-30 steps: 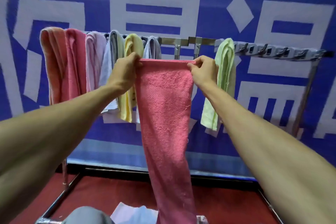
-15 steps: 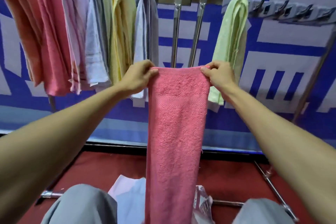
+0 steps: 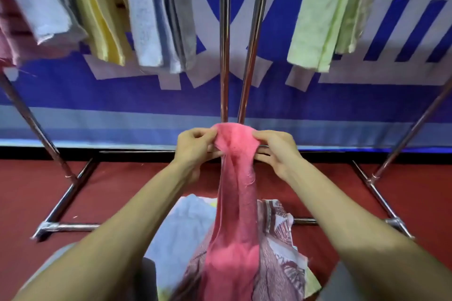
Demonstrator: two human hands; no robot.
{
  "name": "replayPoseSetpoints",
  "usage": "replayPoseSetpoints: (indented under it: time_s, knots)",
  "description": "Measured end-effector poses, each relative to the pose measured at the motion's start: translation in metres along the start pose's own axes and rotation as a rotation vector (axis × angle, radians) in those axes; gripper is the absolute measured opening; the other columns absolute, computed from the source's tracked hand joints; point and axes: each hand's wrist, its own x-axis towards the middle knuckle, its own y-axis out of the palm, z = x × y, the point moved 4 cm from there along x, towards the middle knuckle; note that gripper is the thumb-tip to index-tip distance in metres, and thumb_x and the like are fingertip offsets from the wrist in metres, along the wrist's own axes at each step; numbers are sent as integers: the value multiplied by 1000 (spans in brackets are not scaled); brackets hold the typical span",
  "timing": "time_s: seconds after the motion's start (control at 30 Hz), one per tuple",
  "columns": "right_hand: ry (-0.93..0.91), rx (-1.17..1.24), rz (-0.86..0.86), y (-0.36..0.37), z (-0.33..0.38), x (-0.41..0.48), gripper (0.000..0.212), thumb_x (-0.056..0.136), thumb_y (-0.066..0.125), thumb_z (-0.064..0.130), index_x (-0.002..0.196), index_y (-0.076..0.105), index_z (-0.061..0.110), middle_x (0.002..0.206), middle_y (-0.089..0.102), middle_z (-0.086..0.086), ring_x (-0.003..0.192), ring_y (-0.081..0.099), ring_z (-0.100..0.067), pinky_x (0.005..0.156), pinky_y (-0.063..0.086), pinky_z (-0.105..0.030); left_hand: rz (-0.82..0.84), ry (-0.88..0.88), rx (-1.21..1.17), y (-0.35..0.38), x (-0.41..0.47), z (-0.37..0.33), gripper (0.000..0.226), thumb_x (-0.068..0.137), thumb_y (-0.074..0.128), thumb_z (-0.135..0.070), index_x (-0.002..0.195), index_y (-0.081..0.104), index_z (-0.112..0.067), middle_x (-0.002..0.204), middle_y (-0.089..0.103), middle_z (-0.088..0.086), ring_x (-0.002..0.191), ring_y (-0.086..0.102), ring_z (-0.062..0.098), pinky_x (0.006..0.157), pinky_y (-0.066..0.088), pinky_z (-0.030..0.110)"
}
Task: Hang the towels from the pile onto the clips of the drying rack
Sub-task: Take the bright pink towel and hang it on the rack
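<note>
Pile (image 3: 186,232) at the person's feet, on the red floor (image 3: 122,190) just inside the front bar of the drying rack (image 3: 223,56). Three cloths countable: one pale blue, one patterned cloth (image 3: 281,239), a yellow-green edge beneath; more may be hidden. One pink towel (image 3: 236,215) hangs over the pile, its lower end out of view, its top edge gathered into a bunch between the hands, low in front of the rack's middle. Left hand (image 3: 195,149): fingers curled, thumb and fingers pinching the left side of the bunch. Right hand (image 3: 276,151): likewise pinching the right side; hands near each other. Handling, as judged: terry, soft, limp, light, neither slippery nor fragile. It sags wherever unsupported, so best taken at the top hem, gathered tight so a clip bites several layers. Beyond: two chrome uprights side by side at the rack's middle, one slanted leg at each end. Hung towels, lower ends only. Left of the uprights: dark pink towel (image 3: 6,41) at the left end, white towel (image 3: 41,2), yellow towel (image 3: 97,14), blue-grey towel (image 3: 159,14). Right of them: green towel (image 3: 325,14). Five counted; folds and blur could hide another. Clips out of view above. Blue and white banner (image 3: 146,95) behind.
</note>
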Motion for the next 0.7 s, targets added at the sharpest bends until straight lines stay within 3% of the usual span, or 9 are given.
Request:
replayPoseSetpoints:
  time_s: [0.1,0.3,0.43,0.57,0.63,0.7]
  knots:
    - [13,121,36,6,-1,2,8,87,59,2,93,63,2,81,65,-15,75,66,-28,73,58,-38,43,41,24,11,-1,-6,18,89,64,-13,73,64,-6,60,60,2,54,58,11,59,57,24]
    - [-133,-103,41,14,6,-13,10,83,61,1,79,68,6,76,66,-14,65,66,-23,73,60,-37,-52,22,22,8,1,-5,10,87,67,-8,78,67,-2,78,64,16,76,57,26,83,55,42]
    - [-194,-170,41,18,1,-18,9,81,64,3,80,72,2,81,69,-22,73,70,-26,71,61,-33,-17,71,111,16,-10,-5,14,83,73,-19,80,73,-6,73,70,7,67,64,11,70,58,26]
    - [-207,-163,44,17,1,-24,12,82,65,4,84,73,-4,78,68,-20,67,69,-21,66,60,-29,45,79,116,22,-23,-8,11,85,70,-19,86,75,-9,69,72,-3,63,64,1,61,51,14]
    - [-199,-132,55,14,4,-27,13,85,64,4,86,71,-7,76,66,-19,66,68,-22,63,60,-27,106,66,143,25,-28,-10,21,91,61,-25,94,76,-10,79,74,-3,74,66,-2,70,49,14]
    - [-173,-122,61,10,7,-29,14,87,65,9,85,71,-4,75,68,-16,65,69,-23,62,60,-27,165,-13,191,24,-28,-9,39,98,43,-37,98,75,-15,93,75,-3,96,65,2,94,41,25]
